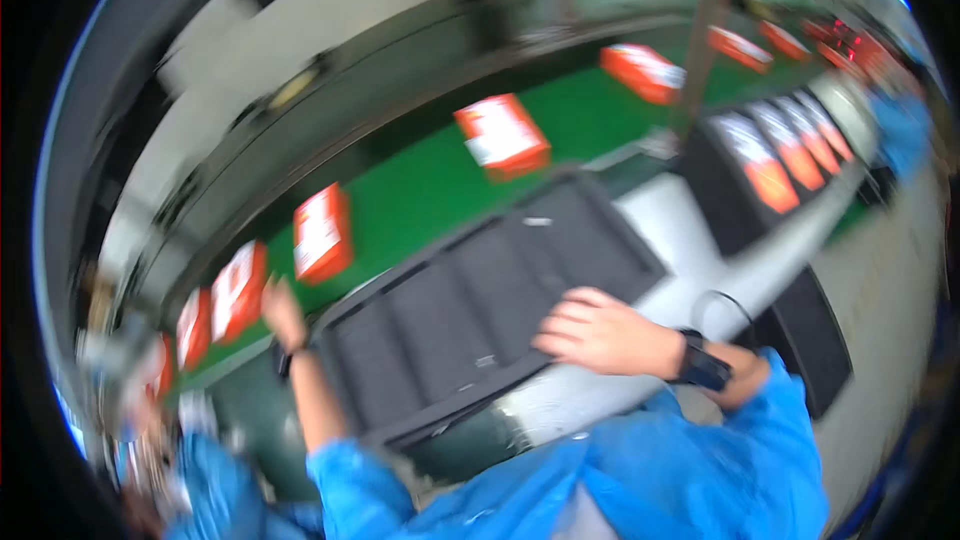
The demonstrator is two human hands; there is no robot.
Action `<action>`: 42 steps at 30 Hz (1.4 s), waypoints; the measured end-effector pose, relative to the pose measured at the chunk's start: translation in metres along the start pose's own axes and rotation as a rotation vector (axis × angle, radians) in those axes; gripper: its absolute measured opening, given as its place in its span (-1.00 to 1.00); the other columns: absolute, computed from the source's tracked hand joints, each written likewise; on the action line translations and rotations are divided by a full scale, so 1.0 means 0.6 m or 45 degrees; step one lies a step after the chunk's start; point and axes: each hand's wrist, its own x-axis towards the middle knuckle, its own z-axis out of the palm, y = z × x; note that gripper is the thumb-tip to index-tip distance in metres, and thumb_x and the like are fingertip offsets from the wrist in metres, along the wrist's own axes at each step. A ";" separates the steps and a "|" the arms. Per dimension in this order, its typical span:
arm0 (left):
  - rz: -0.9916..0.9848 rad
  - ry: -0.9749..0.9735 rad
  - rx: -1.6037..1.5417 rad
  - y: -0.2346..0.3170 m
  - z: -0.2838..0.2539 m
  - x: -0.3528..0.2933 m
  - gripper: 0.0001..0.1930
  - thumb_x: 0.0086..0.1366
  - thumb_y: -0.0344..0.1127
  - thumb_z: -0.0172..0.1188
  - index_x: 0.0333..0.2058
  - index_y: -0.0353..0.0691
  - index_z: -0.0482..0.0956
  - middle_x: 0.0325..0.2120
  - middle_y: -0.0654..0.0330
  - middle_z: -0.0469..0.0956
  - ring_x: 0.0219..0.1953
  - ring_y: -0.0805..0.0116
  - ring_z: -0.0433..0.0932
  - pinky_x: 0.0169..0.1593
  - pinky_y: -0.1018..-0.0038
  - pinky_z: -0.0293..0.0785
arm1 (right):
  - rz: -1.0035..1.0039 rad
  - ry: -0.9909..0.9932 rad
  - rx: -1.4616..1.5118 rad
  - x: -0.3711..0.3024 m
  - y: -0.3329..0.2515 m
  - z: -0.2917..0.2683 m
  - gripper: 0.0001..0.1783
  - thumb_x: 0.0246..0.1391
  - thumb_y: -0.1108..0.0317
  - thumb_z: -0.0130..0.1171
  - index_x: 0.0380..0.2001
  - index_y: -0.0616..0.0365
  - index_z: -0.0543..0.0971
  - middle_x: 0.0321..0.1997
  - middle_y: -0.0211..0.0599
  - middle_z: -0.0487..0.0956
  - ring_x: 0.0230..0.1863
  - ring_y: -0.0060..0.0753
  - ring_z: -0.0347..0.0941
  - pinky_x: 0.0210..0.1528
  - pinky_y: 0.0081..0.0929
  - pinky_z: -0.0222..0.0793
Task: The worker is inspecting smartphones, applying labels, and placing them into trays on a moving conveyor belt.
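Note:
My left hand (pixel 285 315) reaches out over the edge of the green belt. Its fingers are beside or against an orange and white box (pixel 238 290); motion smears them, so their grip cannot be made out. In front of me lies a dark grey tray (pixel 425 345) with several long compartments and no boxes in them. Over its near right edge rests my right hand (pixel 610 335), fingers loosely bent and slightly apart, with nothing visible in them. Another orange and white box (pixel 323 233) lies on the belt beyond my left hand.
More orange and white boxes (pixel 503 135) are spaced along the green belt (pixel 405 195). At right stands a dark tray (pixel 725 190) filled with boxes, near a metal post (pixel 700 50). A dark panel (pixel 808 340) lies lower right. Other people in blue (pixel 215 490) are at both sides.

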 end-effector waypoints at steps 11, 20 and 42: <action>0.509 0.048 0.041 0.005 0.077 -0.151 -0.58 0.25 -0.25 0.27 -0.06 -0.51 0.52 -0.13 -0.19 0.56 -0.13 0.03 0.57 0.04 0.29 0.46 | 0.902 0.801 -1.550 -0.287 -0.145 -0.322 -0.65 -0.34 0.40 0.35 -0.33 0.03 0.59 -0.29 -0.32 0.51 -0.24 -0.22 0.42 -0.23 -0.36 0.27; 0.553 0.032 -0.157 0.024 0.147 -0.141 -0.66 0.26 -0.29 0.23 -0.10 -0.45 0.57 -0.15 -0.14 0.59 -0.13 0.05 0.56 0.06 0.29 0.43 | 2.100 0.921 -1.734 -0.812 -0.279 -0.202 -0.67 -0.19 0.37 0.34 -0.25 0.12 0.56 -0.25 -0.21 0.56 -0.17 -0.03 0.45 -0.17 -0.17 0.30; 0.312 -0.071 0.064 0.005 0.080 -0.196 -0.58 0.38 -0.19 -0.02 0.03 -0.43 0.48 0.02 -0.09 0.50 0.05 0.08 0.46 0.15 0.32 0.33 | 2.040 0.416 -0.960 -1.125 -0.096 -0.116 -0.62 -0.16 0.42 0.31 -0.18 0.06 0.53 -0.16 -0.29 0.48 -0.04 -0.12 0.36 0.01 -0.22 0.28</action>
